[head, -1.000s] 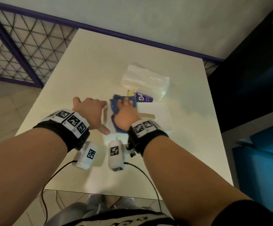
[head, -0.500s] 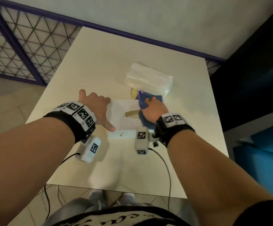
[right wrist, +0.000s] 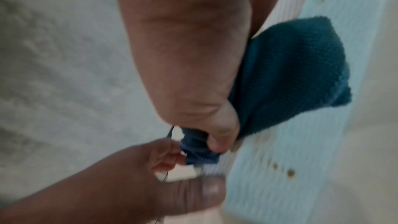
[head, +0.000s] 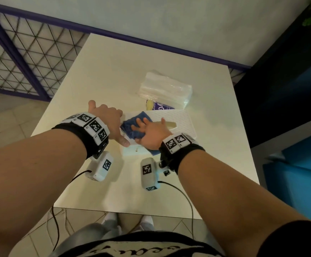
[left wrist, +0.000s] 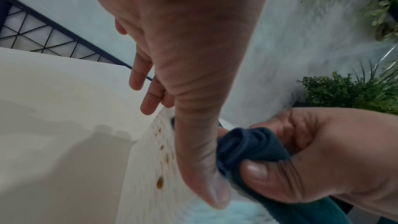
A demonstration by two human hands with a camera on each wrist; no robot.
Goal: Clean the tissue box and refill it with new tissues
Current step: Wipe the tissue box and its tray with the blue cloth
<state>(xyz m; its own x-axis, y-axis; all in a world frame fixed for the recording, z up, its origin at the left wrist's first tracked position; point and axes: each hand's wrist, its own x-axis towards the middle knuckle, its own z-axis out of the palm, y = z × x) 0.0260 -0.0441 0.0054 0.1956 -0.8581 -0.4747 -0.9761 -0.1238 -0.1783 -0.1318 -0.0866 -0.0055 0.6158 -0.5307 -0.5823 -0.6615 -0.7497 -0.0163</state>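
Here the white box (head: 177, 125) lies flat on the table (head: 114, 71), near its front-right part, with the slot in its ribbed top facing up. The left hand (head: 110, 123) rests at the box's left end: its thumb (left wrist: 200, 168) lies straight along the top near the front-left corner, and the other fingers (left wrist: 148, 103) hang relaxed past the left edge, grasping nothing. The left wrist view shows small brown spots (left wrist: 159, 181) on the white surface just beside that thumb.

The right hand (head: 151, 134) presses a blue cloth (head: 132, 127) onto the left part of the box top. From above its fingers look spread and flat over the cloth, but the left wrist view shows the right thumb (left wrist: 258, 171) curled into a bunched fold of it, so the hand grips the cloth while bearing down. One corner of the cloth hangs over the front edge of the box, down toward the table. The right wrist view is blurred; it shows the cloth against a pale blue front face with a few brown specks (right wrist: 290, 173).

Just behind the box, touching or nearly touching its far edge, sits a clear plastic pack of tissues (head: 165, 89) with a purple and yellow label (head: 162, 108) at its near end. Beyond the table are a grey wall (head: 169, 19) and a purple-framed mesh fence (head: 21, 58).
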